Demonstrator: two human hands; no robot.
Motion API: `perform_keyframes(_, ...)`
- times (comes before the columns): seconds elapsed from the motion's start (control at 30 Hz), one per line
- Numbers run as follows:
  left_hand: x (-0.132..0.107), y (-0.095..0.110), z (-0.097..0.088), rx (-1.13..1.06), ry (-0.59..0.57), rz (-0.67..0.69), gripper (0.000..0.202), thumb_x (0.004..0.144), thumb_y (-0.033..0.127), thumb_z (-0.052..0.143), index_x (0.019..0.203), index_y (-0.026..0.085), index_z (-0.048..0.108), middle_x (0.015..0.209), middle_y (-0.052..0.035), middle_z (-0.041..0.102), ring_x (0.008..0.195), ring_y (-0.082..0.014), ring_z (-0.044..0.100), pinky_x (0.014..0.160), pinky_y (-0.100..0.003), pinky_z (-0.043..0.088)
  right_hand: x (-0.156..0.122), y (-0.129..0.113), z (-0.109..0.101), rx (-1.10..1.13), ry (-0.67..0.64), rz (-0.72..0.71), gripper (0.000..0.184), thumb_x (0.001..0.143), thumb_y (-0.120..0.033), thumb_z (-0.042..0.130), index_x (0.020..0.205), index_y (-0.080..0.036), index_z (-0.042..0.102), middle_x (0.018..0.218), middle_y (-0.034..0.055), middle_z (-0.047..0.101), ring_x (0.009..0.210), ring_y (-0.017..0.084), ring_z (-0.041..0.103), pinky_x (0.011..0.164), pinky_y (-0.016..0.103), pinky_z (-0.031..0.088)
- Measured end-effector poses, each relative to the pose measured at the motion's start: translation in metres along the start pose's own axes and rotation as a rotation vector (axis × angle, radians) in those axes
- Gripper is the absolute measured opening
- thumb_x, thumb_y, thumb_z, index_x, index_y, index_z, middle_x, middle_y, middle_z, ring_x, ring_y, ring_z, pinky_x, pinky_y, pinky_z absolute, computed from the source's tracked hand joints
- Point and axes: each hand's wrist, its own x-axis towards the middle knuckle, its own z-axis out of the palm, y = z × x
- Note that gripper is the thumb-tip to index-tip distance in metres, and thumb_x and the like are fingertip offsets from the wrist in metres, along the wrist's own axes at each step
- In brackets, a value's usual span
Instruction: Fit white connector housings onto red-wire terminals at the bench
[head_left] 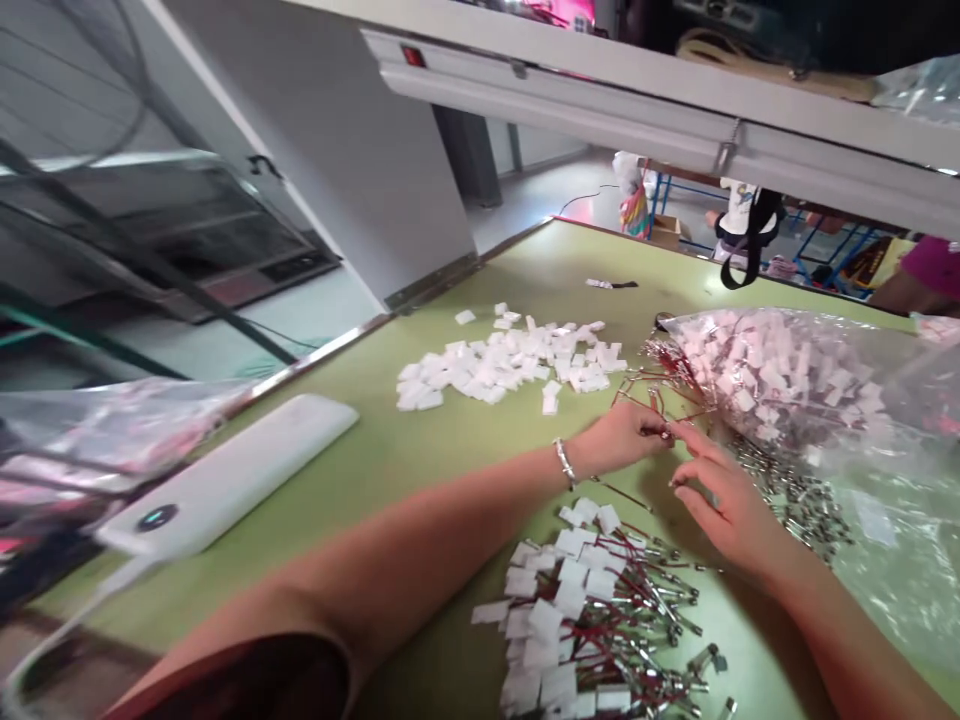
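Note:
My left hand (621, 440), with a bracelet at the wrist, is closed in a pinch on a small dark red cord (654, 428). My right hand (724, 495) reaches in from the right; its index fingertip meets the left fingertips, while thumb and other fingers are apart. Just beyond lie loose red cords (664, 365) with metal ends. Nearer me is a pile of red cords with white tags (570, 590) and metal clasps (675, 600). Small metal clasps (806, 505) are heaped beside my right hand. Exactly what sits between the fingertips is partly hidden.
Loose white tags (502, 360) spread across the green table (420, 470). A clear plastic bag (780, 370) of white tags stands at the right. At left lies a long white device (232, 480) with a cable. A shelf (637, 90) overhangs the back; people (742, 215) are beyond.

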Motion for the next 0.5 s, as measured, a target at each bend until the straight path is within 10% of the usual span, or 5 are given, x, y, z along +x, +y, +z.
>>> perform_keyframes(0.3,0.000,0.000,-0.001,-0.210,-0.084,-0.083,0.024,0.084,0.032,0.057,0.074,0.013,0.068,0.065,-0.0012,0.063,0.057,-0.0086,0.051,0.058,-0.023,0.041,0.001,0.024,-0.010,0.203,0.232,0.192,0.013,0.092,-0.032,0.050,0.088,-0.024,0.060,0.146,0.0078,0.046,0.126,0.022,0.051,0.106,0.047,0.039)
perform_keyframes(0.5,-0.003,0.004,-0.005,-0.399,-0.179,-0.061,0.027,0.089,0.038,0.055,0.082,0.015,0.065,0.065,0.0006,0.061,0.052,-0.0061,0.044,0.050,-0.021,0.035,0.007,0.027,0.000,0.070,0.029,0.136,0.010,0.088,-0.025,0.051,0.083,-0.022,0.060,0.134,0.0112,0.056,0.134,0.025,0.042,0.102,0.048,0.041)
